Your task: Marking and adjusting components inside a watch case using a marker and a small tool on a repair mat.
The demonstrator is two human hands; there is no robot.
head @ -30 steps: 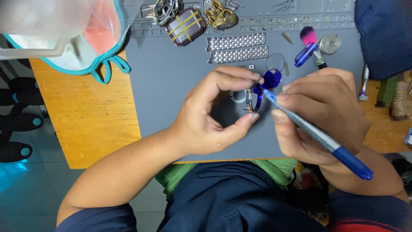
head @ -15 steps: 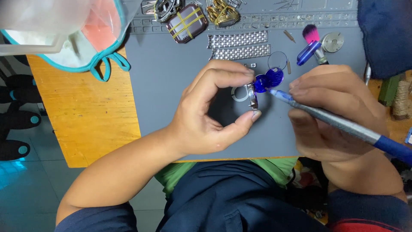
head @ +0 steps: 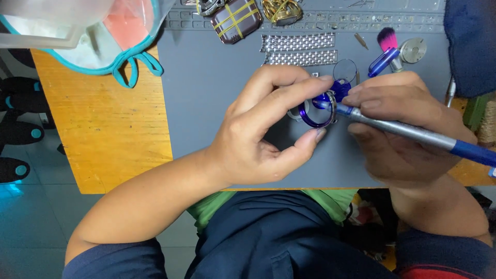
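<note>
Steadiness first: best to keep the left hand point(head: 248, 150) pinching the blue ring point(head: 316, 109) between thumb and fingertips, just above the grey mat point(head: 217, 93) on the worktop point(head: 103, 129). Right hand point(head: 403, 134) closed in a firm grip on the blue-tipped pen tool point(head: 413, 134), tip touching the ring's upper rim. Probably wise to press lightly, without levering. Ring face turned up toward the camera; tool's long axis lying from lower right to upper left.
</note>
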